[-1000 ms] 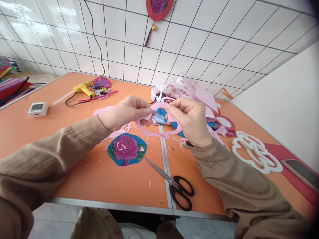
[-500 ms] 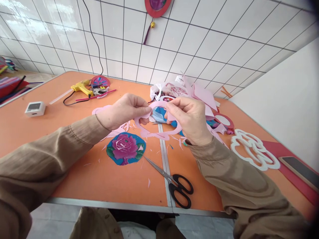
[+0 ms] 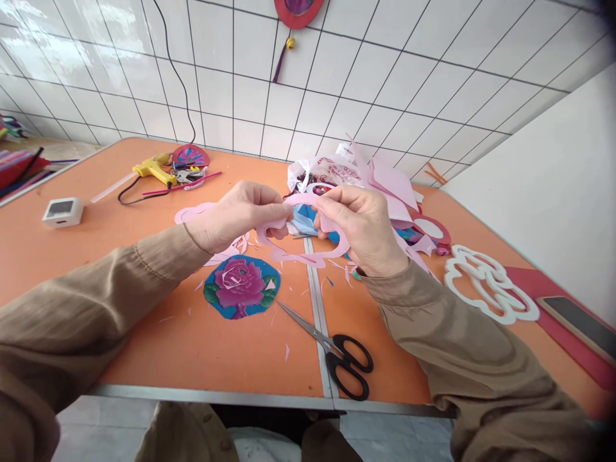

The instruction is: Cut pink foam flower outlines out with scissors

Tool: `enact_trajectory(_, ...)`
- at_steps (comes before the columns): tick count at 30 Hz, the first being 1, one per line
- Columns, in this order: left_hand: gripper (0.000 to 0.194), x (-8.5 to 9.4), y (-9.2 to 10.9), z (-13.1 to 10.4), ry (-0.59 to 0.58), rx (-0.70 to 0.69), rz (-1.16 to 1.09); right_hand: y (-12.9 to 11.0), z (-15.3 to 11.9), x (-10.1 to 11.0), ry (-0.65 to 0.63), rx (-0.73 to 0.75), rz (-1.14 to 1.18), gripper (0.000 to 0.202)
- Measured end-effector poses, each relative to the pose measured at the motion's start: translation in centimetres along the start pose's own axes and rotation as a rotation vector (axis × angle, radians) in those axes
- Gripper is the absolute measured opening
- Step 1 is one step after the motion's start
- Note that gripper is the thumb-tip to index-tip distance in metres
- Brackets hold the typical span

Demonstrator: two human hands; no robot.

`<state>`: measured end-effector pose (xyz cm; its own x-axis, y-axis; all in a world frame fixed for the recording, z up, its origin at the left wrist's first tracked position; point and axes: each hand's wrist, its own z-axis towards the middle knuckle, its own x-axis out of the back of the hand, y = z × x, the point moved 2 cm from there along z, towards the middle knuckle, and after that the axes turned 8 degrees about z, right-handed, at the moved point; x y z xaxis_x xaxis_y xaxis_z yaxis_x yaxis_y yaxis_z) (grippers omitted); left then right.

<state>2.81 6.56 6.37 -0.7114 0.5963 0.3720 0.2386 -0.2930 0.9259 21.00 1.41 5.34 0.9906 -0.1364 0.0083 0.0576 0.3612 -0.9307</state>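
Observation:
Between my hands is a pink scalloped paper frame (image 3: 302, 258) with an open middle, held up above the table. My left hand (image 3: 245, 217) pinches its upper left edge between thumb and fingers. My right hand (image 3: 362, 226) pinches the upper right edge the same way. Below it on the table lies a rounded cutout with a purple rose on blue (image 3: 240, 287), a small pink scrap on it. Beside the cutout rest scissors with black handles (image 3: 327, 346), their blades slightly apart or closed, I cannot tell which. A second pink scalloped piece (image 3: 192, 212) lies partly behind my left wrist.
A yellow glue gun (image 3: 154, 169) and a small white device (image 3: 63, 212) stand at the left. Plastic bags (image 3: 332, 170) and pink sheets (image 3: 392, 183) are piled at the back. White scalloped frames (image 3: 491, 285) and a phone-like dark slab (image 3: 577, 326) lie at the right.
The view has shifted slightly. Both hands keep their pinch on the pink paper frame, with hardly any movement; the things on the table stay where they were.

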Motion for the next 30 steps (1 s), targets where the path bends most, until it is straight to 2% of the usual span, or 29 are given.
enact_trajectory(3, 0.035, -0.1, -0.03, 0.0, -0.006, -0.015, -0.069, -0.14, -0.22, -0.18, -0.009, 0.007, -0.042, 0.026)
enact_trajectory(15, 0.025, -0.27, 0.14, -0.01, 0.061, -0.027, 0.014, -0.45, -0.38, -0.6, -0.019, 0.073, -0.086, 0.022)
enact_trajectory(21, 0.026, -0.31, 0.46, -0.02, 0.076, -0.005, 0.009, -0.01, -0.27, -0.35, -0.042, 0.038, -0.058, 0.023)
enact_trajectory(30, 0.027, -0.13, -0.01, 0.17, 0.121, -0.026, 0.073, 0.07, -0.17, -0.26, -0.152, -0.028, 0.034, 0.027)
